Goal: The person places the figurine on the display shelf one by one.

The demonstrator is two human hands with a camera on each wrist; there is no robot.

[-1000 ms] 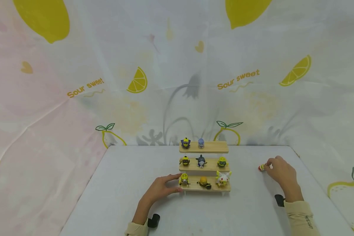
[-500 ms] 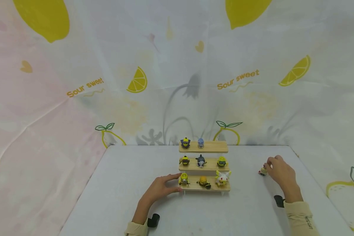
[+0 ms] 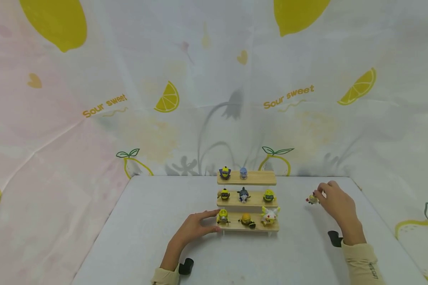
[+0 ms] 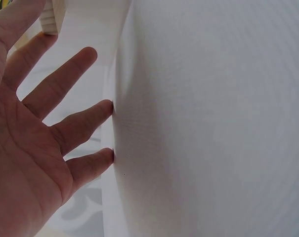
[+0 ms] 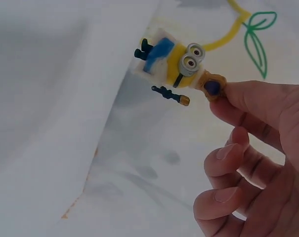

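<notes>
My right hand (image 3: 337,202) pinches a small Minion figurine (image 5: 176,61) by its gold crown, between thumb and index finger; the other fingers are curled free below. The figurine lies sideways in the right wrist view, with goggles, a pale cape and a dark sceptre. In the head view it hangs just above the table, right of a three-tier wooden display stand (image 3: 235,225). My left hand (image 3: 194,228) holds the left end of the stand's lowest shelf with thumb and index finger. Its other fingers (image 4: 82,126) are spread, two tips touching the tabletop.
Several figurines stand on the shelves, among them a white one with yellow ears (image 3: 270,216) and a pale blue one (image 3: 243,173) on the top tier. The white table (image 3: 157,198) meets a lemon-print cloth backdrop (image 3: 214,130) at its far edge.
My right hand has lifted the Minion figurine off the table and moved slightly left and farther back. The figurine has turned in the grasp. My left hand stays at the stand.
</notes>
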